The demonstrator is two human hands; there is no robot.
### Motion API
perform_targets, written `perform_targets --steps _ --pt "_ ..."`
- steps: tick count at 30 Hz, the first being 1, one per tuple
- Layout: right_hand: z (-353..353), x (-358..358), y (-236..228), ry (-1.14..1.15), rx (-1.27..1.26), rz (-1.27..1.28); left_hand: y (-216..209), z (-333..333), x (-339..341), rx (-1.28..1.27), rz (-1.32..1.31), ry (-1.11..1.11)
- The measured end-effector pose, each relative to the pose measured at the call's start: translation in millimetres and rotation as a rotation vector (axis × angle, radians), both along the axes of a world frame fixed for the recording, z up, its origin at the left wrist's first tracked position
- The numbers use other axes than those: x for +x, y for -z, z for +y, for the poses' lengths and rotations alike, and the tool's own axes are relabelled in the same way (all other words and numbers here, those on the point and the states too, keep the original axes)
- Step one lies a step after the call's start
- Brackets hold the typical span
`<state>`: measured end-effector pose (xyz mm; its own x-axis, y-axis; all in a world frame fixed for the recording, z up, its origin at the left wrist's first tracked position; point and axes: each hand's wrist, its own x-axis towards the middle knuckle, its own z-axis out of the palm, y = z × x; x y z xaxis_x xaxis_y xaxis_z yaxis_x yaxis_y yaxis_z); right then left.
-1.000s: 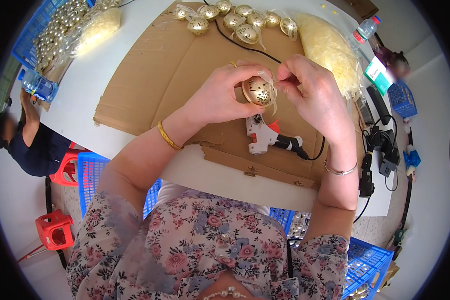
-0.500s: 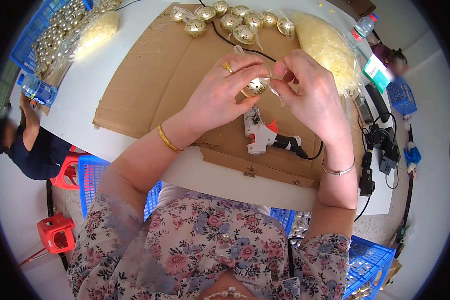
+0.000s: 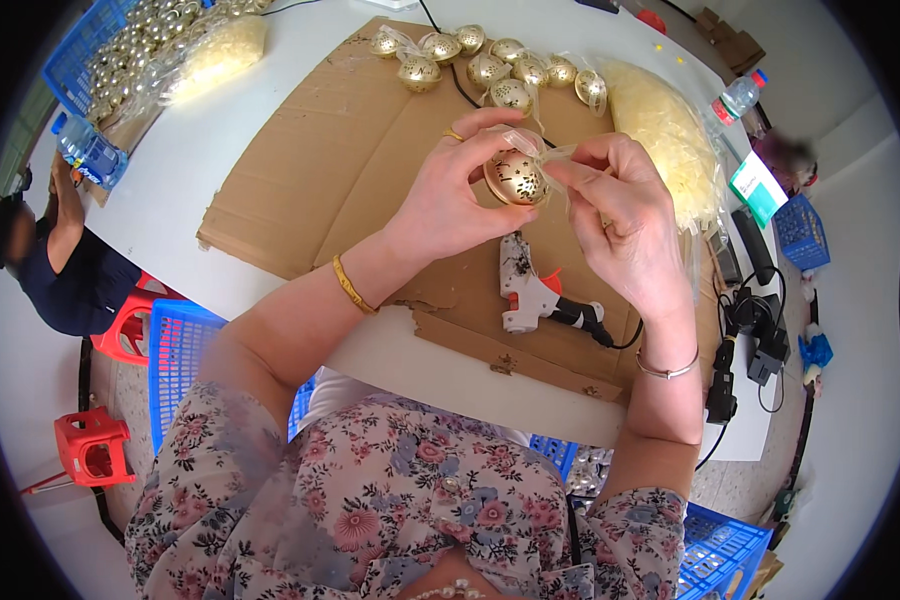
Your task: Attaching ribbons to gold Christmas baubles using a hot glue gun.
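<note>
A gold bauble with cut-out patterns [image 3: 518, 180] is gripped between the thumb and fingers of my left hand [image 3: 460, 190]. Pale sheer ribbon [image 3: 530, 146] sits at the bauble's top. My right hand [image 3: 620, 205] pinches the ribbon's right side between thumb and fingers, close to the bauble. On the cardboard sheet [image 3: 320, 170], just below my hands, lies a white and black hot glue gun [image 3: 530, 295] with an orange-red trigger. Several more gold baubles with ribbons [image 3: 511, 95] rest at the cardboard's far edge.
A large bag of pale yellow ribbon pieces [image 3: 660, 130] lies right, near a water bottle [image 3: 740, 97]. Black adapters and cables [image 3: 755, 320] crowd the right edge. Far left are a blue basket of baubles [image 3: 65, 75] and another bottle [image 3: 90, 150]; a person [image 3: 55, 265] sits there.
The bauble has turned in my left hand, showing more of its patterned side. My right hand has shifted and now draws the ribbon out to the right. The whole view has shifted slightly.
</note>
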<state>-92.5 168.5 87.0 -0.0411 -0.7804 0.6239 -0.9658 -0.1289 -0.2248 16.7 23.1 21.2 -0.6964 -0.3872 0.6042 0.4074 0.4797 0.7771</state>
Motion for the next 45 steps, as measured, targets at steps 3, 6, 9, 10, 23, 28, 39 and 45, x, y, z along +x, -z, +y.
perform_targets --steps 3,6,9,10,23,28,39,45 --pt "-1.1 1.8 -0.4 0.010 0.012 0.022 -0.9 -0.2 0.1 -0.035 -0.004 -0.065" --pt "-3.1 3.1 0.9 0.012 0.000 0.032 1.3 -1.8 -0.8 -0.063 0.044 -0.085" --pt "-3.4 2.6 1.6 0.009 -0.001 0.041 0.1 -1.5 -0.8 -0.152 0.057 -0.140" --pt "-3.4 2.7 1.9 0.008 0.000 0.042 -0.1 -1.6 -0.9 -0.158 0.071 -0.136" --pt "-3.7 3.4 3.5 -0.023 -0.009 -0.045 -3.0 -0.7 -0.5 -0.071 0.083 -0.181" --pt "-5.7 2.8 6.2 -0.012 -0.015 -0.015 -6.9 -0.3 1.6 -0.213 0.104 -0.243" --pt "-6.8 5.4 8.2 0.007 -0.041 -0.005 -7.9 -9.2 2.9 -0.467 0.181 -0.305" --pt "-7.7 6.1 9.8 0.001 -0.063 0.013 -8.5 -11.6 3.9 -0.576 0.234 -0.354"
